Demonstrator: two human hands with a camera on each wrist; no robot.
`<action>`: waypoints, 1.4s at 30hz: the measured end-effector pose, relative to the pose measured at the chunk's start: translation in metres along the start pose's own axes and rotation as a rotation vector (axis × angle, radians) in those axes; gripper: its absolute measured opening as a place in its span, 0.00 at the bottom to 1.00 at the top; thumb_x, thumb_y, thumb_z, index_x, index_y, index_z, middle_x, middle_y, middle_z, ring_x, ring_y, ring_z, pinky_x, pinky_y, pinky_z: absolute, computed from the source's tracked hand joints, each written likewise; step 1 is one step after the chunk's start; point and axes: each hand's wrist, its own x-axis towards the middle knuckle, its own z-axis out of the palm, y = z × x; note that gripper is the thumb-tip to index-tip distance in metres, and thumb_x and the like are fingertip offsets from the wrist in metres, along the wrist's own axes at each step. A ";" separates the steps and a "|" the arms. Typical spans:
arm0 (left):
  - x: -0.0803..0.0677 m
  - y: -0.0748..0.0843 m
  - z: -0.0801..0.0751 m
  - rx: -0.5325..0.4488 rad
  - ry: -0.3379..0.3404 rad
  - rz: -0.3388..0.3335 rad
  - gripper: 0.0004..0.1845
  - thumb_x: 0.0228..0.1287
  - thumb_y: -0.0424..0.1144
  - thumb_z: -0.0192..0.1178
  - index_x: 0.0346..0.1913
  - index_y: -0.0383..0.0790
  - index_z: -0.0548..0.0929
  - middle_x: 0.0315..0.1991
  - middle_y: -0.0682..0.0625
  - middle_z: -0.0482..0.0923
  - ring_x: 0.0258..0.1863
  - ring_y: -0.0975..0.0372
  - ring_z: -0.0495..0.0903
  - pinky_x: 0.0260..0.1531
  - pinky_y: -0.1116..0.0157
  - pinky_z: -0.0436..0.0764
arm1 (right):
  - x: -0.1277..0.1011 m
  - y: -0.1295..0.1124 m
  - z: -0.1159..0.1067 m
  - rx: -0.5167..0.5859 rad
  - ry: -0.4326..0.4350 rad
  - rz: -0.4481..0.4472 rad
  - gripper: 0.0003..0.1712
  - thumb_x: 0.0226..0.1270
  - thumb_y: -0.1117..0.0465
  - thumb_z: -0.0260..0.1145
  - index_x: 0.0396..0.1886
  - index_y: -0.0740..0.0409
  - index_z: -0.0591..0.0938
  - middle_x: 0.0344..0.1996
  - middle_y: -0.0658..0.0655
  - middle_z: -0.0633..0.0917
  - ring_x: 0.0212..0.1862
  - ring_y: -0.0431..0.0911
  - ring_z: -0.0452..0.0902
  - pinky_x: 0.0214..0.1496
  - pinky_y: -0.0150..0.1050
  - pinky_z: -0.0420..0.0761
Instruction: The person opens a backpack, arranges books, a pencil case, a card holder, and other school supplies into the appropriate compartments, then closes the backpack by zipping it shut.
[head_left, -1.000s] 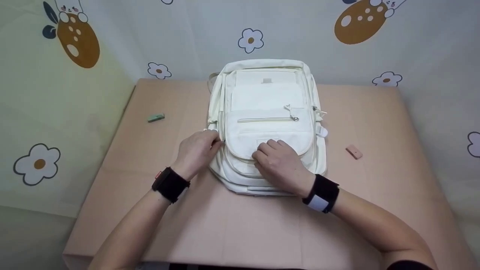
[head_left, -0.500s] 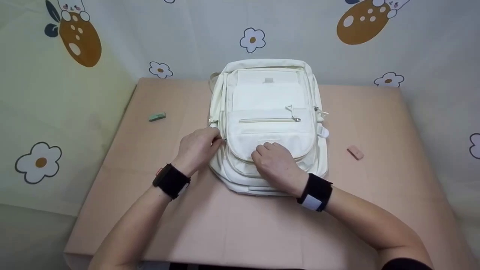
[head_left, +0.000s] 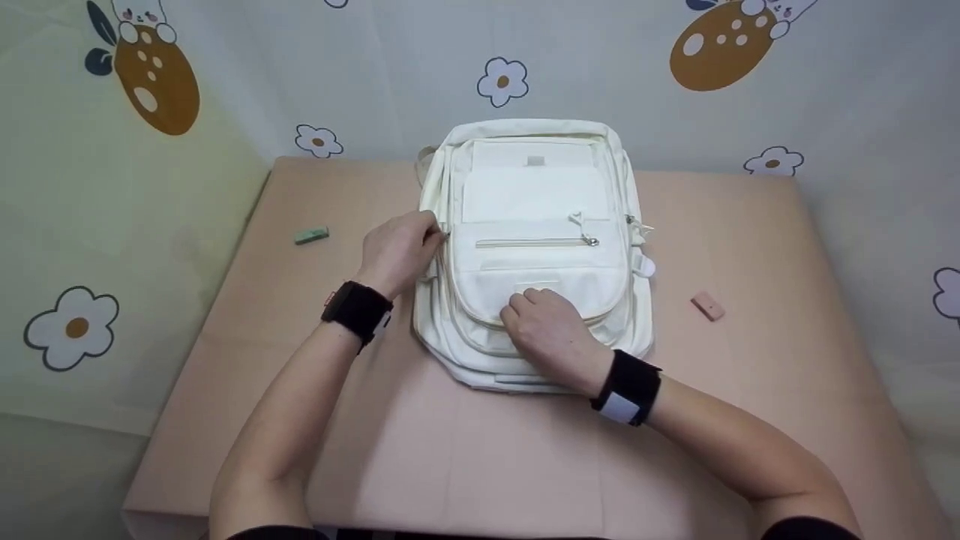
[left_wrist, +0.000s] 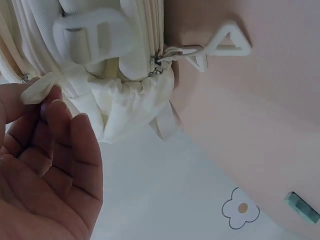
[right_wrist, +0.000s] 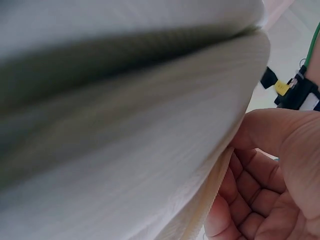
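The left hand [head_left: 396, 251] is pinching a small white zipper pull [left_wrist: 36, 90] between the thumb and the fingertips, at the left side of the white backpack [head_left: 534, 195], about halfway along its length. The right hand [head_left: 551, 334] is resting on the near part of the backpack, with its fingers curled over the rounded front pocket flap [head_left: 540, 289]; in the right wrist view the thumb and fingers are holding an edge of the fabric between them. The backpack is lying flat in the middle of the pink table [head_left: 487, 457], with its front side up and its far end close to the wall. A horizontal zipper [head_left: 534, 241] is crossing the front of the backpack just beyond the right hand. A green eraser [head_left: 311, 236] is lying on the table to the left of the left hand, well apart from the backpack, and a pink eraser [head_left: 707, 306] is lying to the right of the backpack. Both wrists are wearing black bands.
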 end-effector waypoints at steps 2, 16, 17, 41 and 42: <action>0.002 -0.001 0.001 -0.002 -0.010 -0.016 0.08 0.75 0.46 0.61 0.39 0.46 0.82 0.34 0.53 0.82 0.30 0.57 0.79 0.32 0.56 0.76 | 0.000 0.000 0.000 0.003 0.004 -0.001 0.07 0.56 0.75 0.60 0.29 0.60 0.79 0.25 0.54 0.76 0.29 0.50 0.72 0.29 0.42 0.72; -0.005 0.000 0.007 -0.003 0.001 0.014 0.08 0.74 0.44 0.62 0.43 0.43 0.84 0.38 0.50 0.84 0.33 0.56 0.81 0.33 0.55 0.79 | -0.011 0.008 -0.002 0.063 0.069 0.029 0.07 0.68 0.67 0.63 0.28 0.57 0.79 0.26 0.52 0.77 0.28 0.49 0.72 0.27 0.40 0.70; -0.007 0.000 0.007 0.000 0.002 0.022 0.08 0.74 0.44 0.62 0.45 0.43 0.85 0.39 0.50 0.84 0.35 0.56 0.81 0.34 0.55 0.79 | -0.015 0.010 -0.003 0.077 0.086 0.034 0.06 0.67 0.67 0.64 0.29 0.56 0.80 0.27 0.52 0.77 0.29 0.49 0.72 0.27 0.41 0.70; -0.040 -0.002 0.005 0.024 -0.085 0.478 0.38 0.62 0.32 0.61 0.77 0.41 0.66 0.76 0.44 0.64 0.77 0.52 0.59 0.75 0.50 0.54 | -0.070 0.076 -0.039 0.250 0.347 0.195 0.05 0.76 0.62 0.63 0.40 0.61 0.81 0.35 0.56 0.83 0.39 0.53 0.79 0.38 0.48 0.75; -0.039 -0.001 0.005 0.014 -0.102 0.479 0.40 0.62 0.34 0.63 0.78 0.42 0.64 0.78 0.45 0.61 0.78 0.53 0.57 0.76 0.51 0.52 | -0.067 0.077 -0.042 0.260 0.365 0.201 0.04 0.75 0.63 0.64 0.40 0.61 0.81 0.35 0.56 0.83 0.39 0.53 0.78 0.38 0.48 0.74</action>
